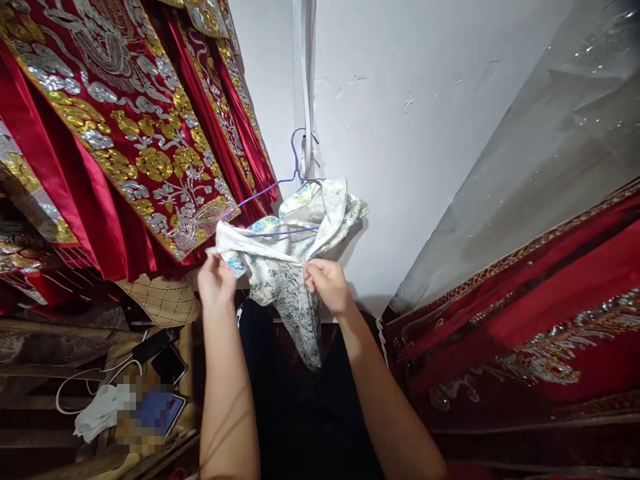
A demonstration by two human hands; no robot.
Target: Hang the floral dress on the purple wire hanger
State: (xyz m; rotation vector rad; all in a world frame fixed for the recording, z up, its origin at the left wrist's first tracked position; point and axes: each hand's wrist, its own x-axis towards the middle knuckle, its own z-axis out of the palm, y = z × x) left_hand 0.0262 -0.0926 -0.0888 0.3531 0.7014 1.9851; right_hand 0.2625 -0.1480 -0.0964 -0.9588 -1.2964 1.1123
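A pale floral garment (280,280) with blue and yellow print hangs on a thin purple wire hanger (270,189), its hook caught on a white strap (303,67) against the wall. The lower end of the cloth droops to a point between my knees. My left hand (217,279) pinches the white edge at the garment's left corner. Near the middle of the front opening, my right hand (327,283) is closed on the cloth's edge. The hanger's lower bar shows inside the opening. Its right arm is mostly covered by fabric.
Red embroidered garments (150,133) with gold and silver sequins hang at the left. More red clothing (550,320) under clear plastic (575,100) stands at the right. At lower left, phones (169,365), a white cable (65,390) and white tissue (103,410) lie on a wooden surface.
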